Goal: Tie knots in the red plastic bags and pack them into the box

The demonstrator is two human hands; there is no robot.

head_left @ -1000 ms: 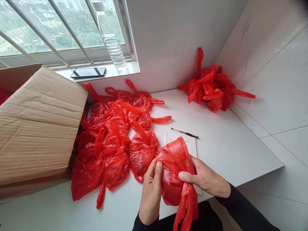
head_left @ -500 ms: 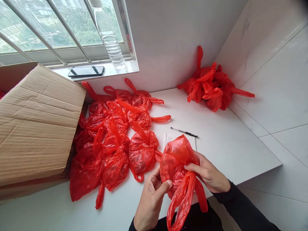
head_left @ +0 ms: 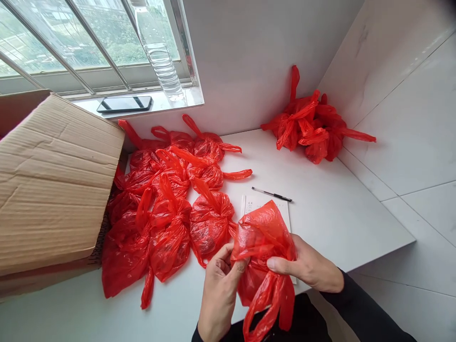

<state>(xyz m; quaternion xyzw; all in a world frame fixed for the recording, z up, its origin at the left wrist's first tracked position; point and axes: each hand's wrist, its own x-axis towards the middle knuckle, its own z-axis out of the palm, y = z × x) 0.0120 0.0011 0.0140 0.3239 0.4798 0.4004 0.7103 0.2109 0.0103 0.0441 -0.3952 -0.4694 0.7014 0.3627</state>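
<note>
A red plastic bag [head_left: 265,232] is held up between my two hands near the table's front edge, its handle loops hanging down toward me. My left hand [head_left: 223,285] pinches the bag's left side with thumb and fingers. On the other side, my right hand [head_left: 306,263] grips it, thumb across the front near the gathered neck and fingers behind. What the bag contains cannot be made out. Behind it lies a sheet of paper [head_left: 247,205] with writing, partly covered from view. A black pen [head_left: 272,194] rests just beyond the paper.
Several knotted red bags [head_left: 210,223] lie in rows on the white table [head_left: 338,209]. Another pile of red bags [head_left: 313,126] sits in the back corner. At left stands a cardboard box [head_left: 57,190]. A phone [head_left: 124,104] and a water bottle [head_left: 162,66] occupy the windowsill.
The held bag has turned slightly in my hands, and its upper part now looks flatter and more spread. Its handles have shifted a little left. Both hands keep their grip.
</note>
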